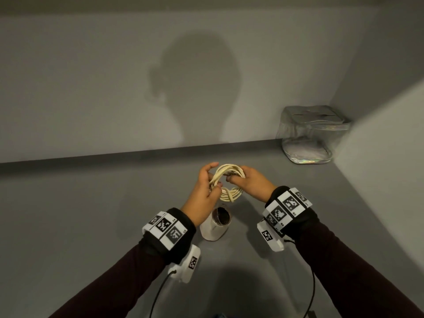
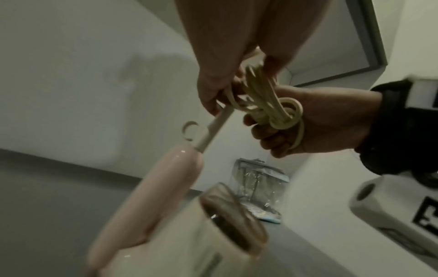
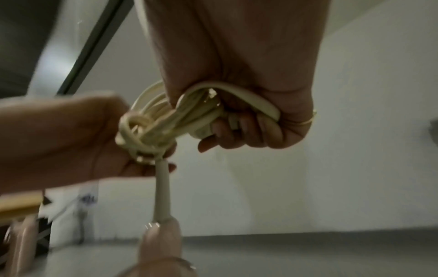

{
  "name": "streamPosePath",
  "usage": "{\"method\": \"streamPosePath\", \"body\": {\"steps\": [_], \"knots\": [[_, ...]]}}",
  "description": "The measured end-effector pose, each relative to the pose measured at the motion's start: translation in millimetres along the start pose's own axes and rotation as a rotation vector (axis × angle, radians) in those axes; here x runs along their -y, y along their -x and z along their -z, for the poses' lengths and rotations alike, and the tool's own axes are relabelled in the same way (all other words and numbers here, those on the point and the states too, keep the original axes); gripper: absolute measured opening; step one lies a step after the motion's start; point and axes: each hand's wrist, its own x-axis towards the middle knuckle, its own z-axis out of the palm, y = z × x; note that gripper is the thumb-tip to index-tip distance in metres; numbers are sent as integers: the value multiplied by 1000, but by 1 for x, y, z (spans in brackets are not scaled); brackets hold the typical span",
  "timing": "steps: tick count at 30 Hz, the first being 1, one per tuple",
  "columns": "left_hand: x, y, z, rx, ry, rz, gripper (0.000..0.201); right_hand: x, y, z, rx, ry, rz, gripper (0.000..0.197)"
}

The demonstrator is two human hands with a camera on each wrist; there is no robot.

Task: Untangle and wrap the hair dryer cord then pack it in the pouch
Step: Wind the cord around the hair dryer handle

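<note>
A cream cord point(image 1: 226, 183) is coiled into a ring of several loops, held above the grey table between both hands. My left hand point(image 1: 206, 191) grips the coil's left side, and my right hand point(image 1: 246, 180) grips its right side with fingers curled round the bundle point(image 3: 189, 116). The pale pink and white hair dryer point(image 1: 215, 223) hangs below the coil by its cord, nozzle end up point(image 2: 170, 224). A clear pouch point(image 1: 309, 134) with iridescent trim stands at the back right corner, apart from the hands.
Grey walls point(image 1: 114, 76) close off the back and the right side of the grey table point(image 1: 91, 203). Black cables point(image 1: 158, 294) run from the wrist cameras toward the near edge. The pouch also shows in the left wrist view point(image 2: 258, 189).
</note>
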Motion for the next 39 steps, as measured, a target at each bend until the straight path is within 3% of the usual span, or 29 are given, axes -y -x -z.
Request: {"method": "streamPosePath", "body": {"steps": [4,8,11,13,17,20,25,26,28,30,34,37,39], "knots": [[-10,-12,-6,-137,194,122,45,3,2,-2,-18,125,53,14],[-23,-25,-4,-128,390,344,42,6,7,-1,-59,-215,85,53],[-25,-31,0,-48,276,387,35,8,8,-2,-87,-431,207,78],[-26,-32,4,25,175,359,26,10,9,-3,-94,-488,251,72],[-27,-33,9,100,16,308,28,12,7,-11,-233,-409,285,35],[-26,-31,11,106,-15,275,25,12,5,-13,-327,-346,323,26],[-24,-32,3,106,-81,69,29,39,11,-9,-362,-28,419,18],[-18,-33,3,118,-100,76,27,46,12,-3,-404,-77,414,17],[-7,-35,7,150,-176,115,18,54,17,13,-508,-414,311,5],[2,-32,16,186,-233,106,20,42,22,23,-584,-655,180,12],[10,-21,36,218,-154,-57,58,12,33,23,-598,-644,65,14],[28,-22,42,258,-239,-148,45,-5,32,20,-530,-611,-44,33],[39,-25,43,231,-241,-139,38,-14,31,11,-453,-540,-122,29]]}}
